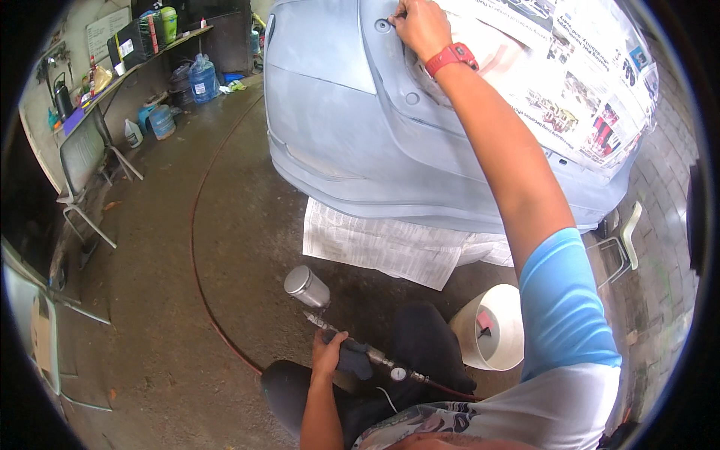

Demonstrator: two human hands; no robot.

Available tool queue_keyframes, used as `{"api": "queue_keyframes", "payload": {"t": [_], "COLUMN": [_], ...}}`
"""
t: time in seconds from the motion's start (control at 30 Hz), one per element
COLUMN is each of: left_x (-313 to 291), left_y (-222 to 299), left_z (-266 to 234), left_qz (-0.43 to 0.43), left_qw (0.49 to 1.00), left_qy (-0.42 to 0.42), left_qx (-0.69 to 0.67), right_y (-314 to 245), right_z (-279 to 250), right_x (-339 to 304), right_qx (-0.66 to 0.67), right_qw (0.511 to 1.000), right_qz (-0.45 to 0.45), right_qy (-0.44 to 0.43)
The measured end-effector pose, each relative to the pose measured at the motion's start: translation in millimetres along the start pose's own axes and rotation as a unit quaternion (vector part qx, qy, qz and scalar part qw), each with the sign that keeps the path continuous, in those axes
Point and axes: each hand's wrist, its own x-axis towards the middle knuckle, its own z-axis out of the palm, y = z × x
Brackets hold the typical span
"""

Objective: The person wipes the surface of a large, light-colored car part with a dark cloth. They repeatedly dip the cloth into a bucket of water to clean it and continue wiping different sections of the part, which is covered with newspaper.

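My left hand (328, 352) is low in the picture, closed around the dark handle of a paint spray gun (322, 307) with a shiny metal cup on top and a small gauge at its base. A red hose (196, 247) runs from it across the floor. My right hand (420, 24) reaches up to a grey primed car bumper (352, 127), its fingertips pinched at a small round hole near the top. A red watch sits on that wrist. Newspaper (570, 82) masks the bumper's right part.
More newspaper (382, 244) lies on the concrete floor under the bumper. A white bucket (491, 326) stands beside my knee. At the left are folding chairs (82, 165), a shelf with bottles, and water jugs (201, 79) on the floor.
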Motion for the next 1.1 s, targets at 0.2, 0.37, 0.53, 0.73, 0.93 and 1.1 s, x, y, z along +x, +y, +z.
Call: {"api": "queue_keyframes", "payload": {"t": [0.2,0.37,0.53,0.73,0.93,1.1], "left_x": [-8,-26,-7,5,-6,-5], "left_y": [8,29,12,-4,11,8], "left_z": [1,10,7,-2,8,3], "left_qz": [-0.005,-0.025,-0.015,-0.001,-0.031,0.004], "left_qw": [1.000,0.999,1.000,0.999,0.999,0.999], "left_qy": [0.021,-0.005,0.016,0.018,-0.003,0.031], "left_qx": [0.005,-0.039,0.016,0.027,-0.012,0.024], "right_y": [-2,4,8,-1,5,-3], "right_z": [1,-8,-2,-5,-6,-9], "right_x": [12,14,11,9,9,4], "right_qx": [0.014,0.002,-0.013,-0.010,-0.023,-0.019], "right_qw": [1.000,1.000,0.999,1.000,0.999,0.998], "right_qz": [0.019,-0.006,0.000,-0.002,0.009,0.019], "right_qy": [-0.003,-0.008,-0.048,-0.030,-0.045,-0.065]}}
